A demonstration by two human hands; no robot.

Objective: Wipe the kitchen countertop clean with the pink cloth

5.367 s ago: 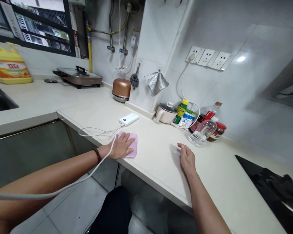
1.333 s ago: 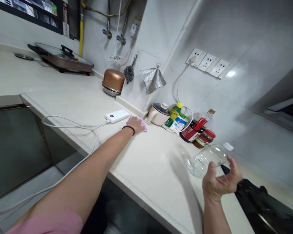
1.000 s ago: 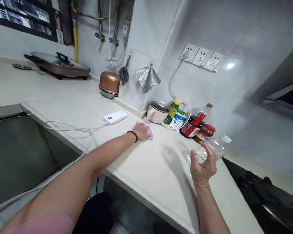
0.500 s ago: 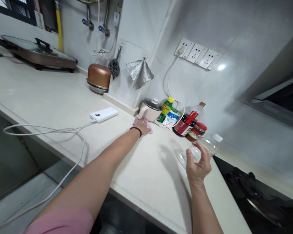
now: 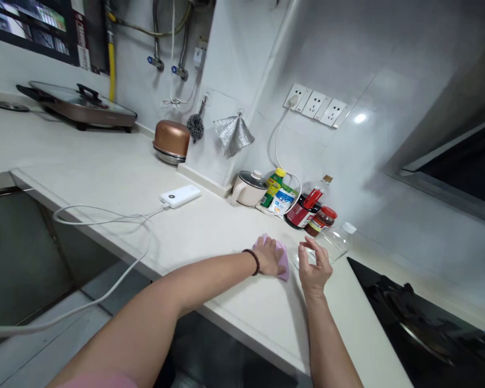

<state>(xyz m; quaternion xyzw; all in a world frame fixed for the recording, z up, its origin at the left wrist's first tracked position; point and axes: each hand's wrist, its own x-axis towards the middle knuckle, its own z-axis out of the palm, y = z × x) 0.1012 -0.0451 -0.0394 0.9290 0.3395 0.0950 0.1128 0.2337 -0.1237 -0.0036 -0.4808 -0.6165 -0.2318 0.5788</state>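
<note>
The left hand (image 5: 269,257) is spread flat on one thin pink cloth (image 5: 283,265) on the smooth white counter (image 5: 210,234). The right hand (image 5: 315,269) curls by one clear, tilted bottle (image 5: 337,242), just right of the cloth and in its way, and I can't tell if it grips. Behind stand two round jars (image 5: 299,216) and one pale pot (image 5: 251,195).

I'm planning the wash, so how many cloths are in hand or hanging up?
2: the pink cloth under the left hand on the counter, and the silvery cloth hanging on the wall. Others could be hidden.
</note>
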